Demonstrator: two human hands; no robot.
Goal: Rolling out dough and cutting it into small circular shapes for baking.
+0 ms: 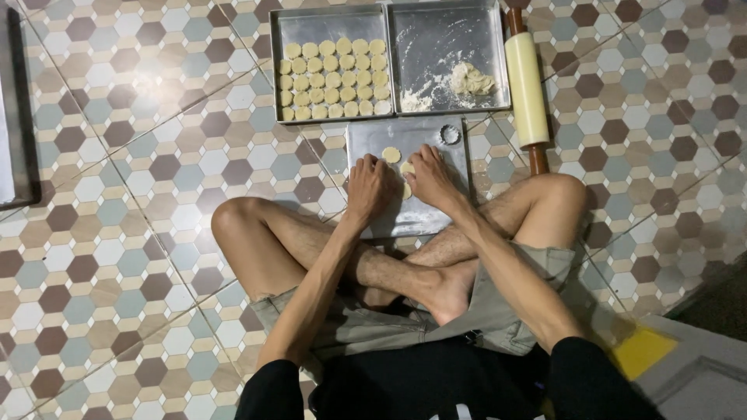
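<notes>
The person sits cross-legged on a floor (pixel 117 233) of hexagonal tiles in brown, blue-grey and white, both arms stretched forward over the knees; the left hand (pixel 369 187) rests palm-down on a flat metal sheet (pixel 420 218) lying on the floor just beyond the shins, its fingers curled down onto the surface near a small piece of pale dough (pixel 406 168), and whether it pinches anything I cannot tell; the right hand (pixel 430 177) lies just beside it on the same sheet, fingertips pressed at the dough between the two hands, its grasp also hidden from this angle; a round disc of dough (pixel 391 155) sits on the sheet just past the fingertips, free of both hands; a ring-shaped fluted cutter (pixel 450 134) lies near the sheet's far right corner, apart from the hands; beyond the sheet, touching its far edge, stand two square metal trays side by side; the left tray (pixel 282 23) holds rows of small round dough pieces (pixel 334 79) packed closely together; the right tray (pixel 490 31) carries a dusting of flour and a rough lump of dough (pixel 470 79); a pale rolling pin (pixel 526 89) with dark handles lies on the floor just right of the trays.
</notes>
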